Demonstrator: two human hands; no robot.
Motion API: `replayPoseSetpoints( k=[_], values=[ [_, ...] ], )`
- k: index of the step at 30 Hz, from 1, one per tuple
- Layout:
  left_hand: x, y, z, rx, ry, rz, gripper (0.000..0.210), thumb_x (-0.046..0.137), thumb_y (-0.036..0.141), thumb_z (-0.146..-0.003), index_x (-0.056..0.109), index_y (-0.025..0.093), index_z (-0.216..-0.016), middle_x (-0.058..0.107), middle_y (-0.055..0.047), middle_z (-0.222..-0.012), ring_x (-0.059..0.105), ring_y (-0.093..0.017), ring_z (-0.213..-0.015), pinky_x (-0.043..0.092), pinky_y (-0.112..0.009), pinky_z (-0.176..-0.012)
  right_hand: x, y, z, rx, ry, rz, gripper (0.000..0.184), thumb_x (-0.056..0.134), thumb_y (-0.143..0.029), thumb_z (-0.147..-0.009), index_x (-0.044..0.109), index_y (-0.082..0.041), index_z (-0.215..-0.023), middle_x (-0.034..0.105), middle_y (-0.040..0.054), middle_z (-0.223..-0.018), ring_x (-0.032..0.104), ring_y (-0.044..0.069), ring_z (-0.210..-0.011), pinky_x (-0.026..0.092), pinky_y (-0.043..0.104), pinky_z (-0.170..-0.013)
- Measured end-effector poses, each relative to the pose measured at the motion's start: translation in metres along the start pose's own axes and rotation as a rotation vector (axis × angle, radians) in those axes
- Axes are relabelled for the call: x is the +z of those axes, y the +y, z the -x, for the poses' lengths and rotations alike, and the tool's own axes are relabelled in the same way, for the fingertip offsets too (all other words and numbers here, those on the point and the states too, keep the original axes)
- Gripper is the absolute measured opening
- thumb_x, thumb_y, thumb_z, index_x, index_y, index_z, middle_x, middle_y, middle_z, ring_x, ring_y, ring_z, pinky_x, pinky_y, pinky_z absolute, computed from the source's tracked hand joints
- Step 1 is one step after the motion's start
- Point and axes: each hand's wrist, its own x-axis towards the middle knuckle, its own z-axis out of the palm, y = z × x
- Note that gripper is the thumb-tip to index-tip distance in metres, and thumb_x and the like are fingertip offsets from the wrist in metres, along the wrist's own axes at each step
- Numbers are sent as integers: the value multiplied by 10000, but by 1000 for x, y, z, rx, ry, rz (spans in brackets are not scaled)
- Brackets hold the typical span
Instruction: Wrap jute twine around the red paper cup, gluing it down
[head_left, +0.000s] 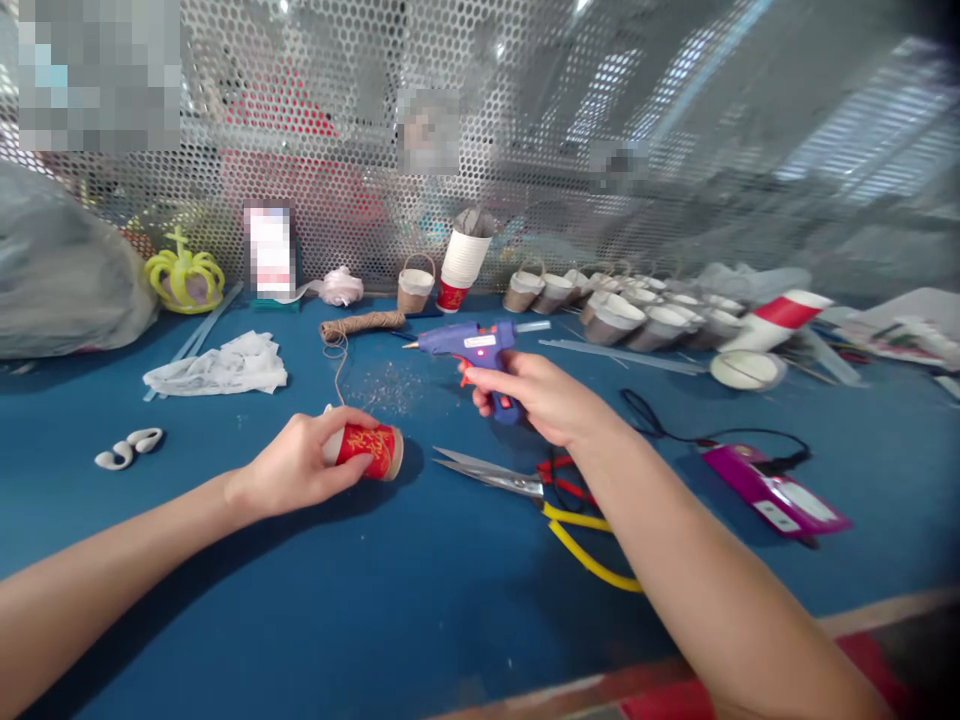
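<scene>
My left hand [304, 460] is wrapped round a red paper cup [381, 450] with gold markings, which lies on its side with its brown-edged end toward the right. A strand of twine runs from near the cup up to a twine bundle [364, 325]. In my right hand [529, 390] is a blue glue gun [469, 342], its nozzle pointing left and a finger by the red trigger. A clear glue stick [532, 326] pokes out of its back. Below it lie scissors [517, 482] with open blades, their handles partly hidden by my right forearm.
Small wrapped cups [615, 318] crowd the back right, near a purple power strip [776, 490]. A cup stack [465, 258] stands at the back. White cloth [221, 368], white earphones [129, 448] and a yellow crown-like object [184, 275] are left. Perforated metal [517, 130] borders the table.
</scene>
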Motion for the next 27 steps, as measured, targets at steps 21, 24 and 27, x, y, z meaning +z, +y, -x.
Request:
replayPoseSetpoints(
  k=[21,24,27],
  values=[
    [-3,-12,-4,4,42,88,275,552,283,-772,565,149,-1011,574,47,-582,447,-63,-450,369,-154,-437,13,-11,53,-228,-177,362,216,567,-315,-778,525,-271,-570,458,-58,-348,442,131,-350,364,282,-405],
    [-3,-12,-5,-27,56,102,281,556,293,-763,572,147,-1003,598,36,-615,451,-62,-454,370,-152,-433,15,-8,53,-286,-145,429,209,556,-330,-779,534,-274,-579,474,-41,-380,469,149,-405,393,293,-459],
    [-3,-13,-6,-46,69,105,278,569,308,-757,580,142,-979,616,25,-642,470,-66,-472,385,-151,-443,15,-5,53,-377,-152,479,218,522,-355,-795,529,-263,-599,554,-12,-507,497,156,-474,420,302,-523]
  ],
)
